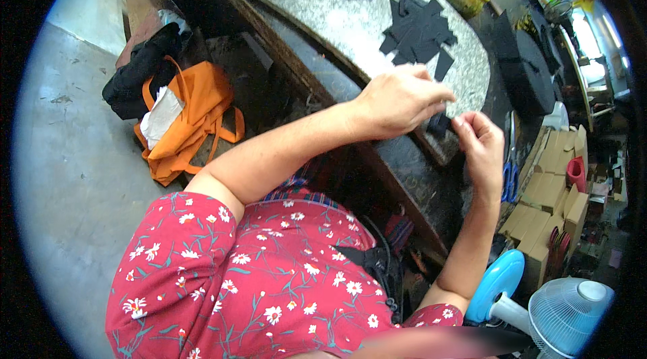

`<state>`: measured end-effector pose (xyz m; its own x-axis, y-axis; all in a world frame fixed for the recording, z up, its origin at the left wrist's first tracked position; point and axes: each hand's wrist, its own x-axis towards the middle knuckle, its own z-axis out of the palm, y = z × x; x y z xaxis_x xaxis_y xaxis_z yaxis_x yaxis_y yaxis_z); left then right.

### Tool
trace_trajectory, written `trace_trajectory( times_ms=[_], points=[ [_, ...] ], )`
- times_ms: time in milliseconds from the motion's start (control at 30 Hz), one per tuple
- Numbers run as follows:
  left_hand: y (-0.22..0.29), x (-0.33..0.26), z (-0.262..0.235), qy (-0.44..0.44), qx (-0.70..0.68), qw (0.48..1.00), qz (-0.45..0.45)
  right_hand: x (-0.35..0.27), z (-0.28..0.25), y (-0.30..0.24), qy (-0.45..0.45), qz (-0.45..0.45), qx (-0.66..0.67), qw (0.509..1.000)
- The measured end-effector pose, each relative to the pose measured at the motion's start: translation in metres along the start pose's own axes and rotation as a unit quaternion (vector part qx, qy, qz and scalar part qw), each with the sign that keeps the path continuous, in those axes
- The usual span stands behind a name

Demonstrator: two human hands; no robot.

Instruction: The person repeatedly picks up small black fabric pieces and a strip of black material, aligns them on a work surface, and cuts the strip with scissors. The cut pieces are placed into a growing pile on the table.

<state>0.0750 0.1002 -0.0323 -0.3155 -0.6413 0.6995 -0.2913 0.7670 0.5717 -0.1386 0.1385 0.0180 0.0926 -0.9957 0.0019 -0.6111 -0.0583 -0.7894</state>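
Over the speckled slab, the right hand seems to pinch a small black piece just beside the left hand, whose grip I cannot tell. Light, steady fingertips should keep the piece from creasing

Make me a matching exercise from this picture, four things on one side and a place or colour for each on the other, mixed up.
Things:
1. Small black pieces
2. Cloth bag
3. Scissors
4. Fan

Descriptions:
A. Blue-handled
B. Bottom right of the picture
C. Heaped on the speckled slab
D. Orange

Right pairs: 1-C, 2-D, 3-A, 4-B.
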Motion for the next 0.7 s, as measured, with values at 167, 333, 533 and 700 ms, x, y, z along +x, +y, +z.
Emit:
trace_trajectory(
  times_ms=[167,333,533,700],
  points=[
    [-0.0042,-0.0002,0.0015,-0.022,0.029,0.999,-0.010,0.0039,-0.0021,0.0047,0.010,-0.004,0.012,1.000],
    [-0.0036,0.0001,-0.0028,-0.034,0.042,0.998,-0.013,0.0050,-0.0010,0.0025,0.012,-0.015,0.011,1.000],
    [-0.0034,0.0008,-0.0028,-0.052,0.054,0.997,-0.022,0.0046,0.0000,-0.0008,-0.016,-0.038,-0.050,0.998],
    [-0.0064,-0.0003,-0.0015,-0.057,0.056,0.997,-0.006,0.0056,0.0032,0.0029,0.007,-0.052,-0.124,0.991]
  ],
)
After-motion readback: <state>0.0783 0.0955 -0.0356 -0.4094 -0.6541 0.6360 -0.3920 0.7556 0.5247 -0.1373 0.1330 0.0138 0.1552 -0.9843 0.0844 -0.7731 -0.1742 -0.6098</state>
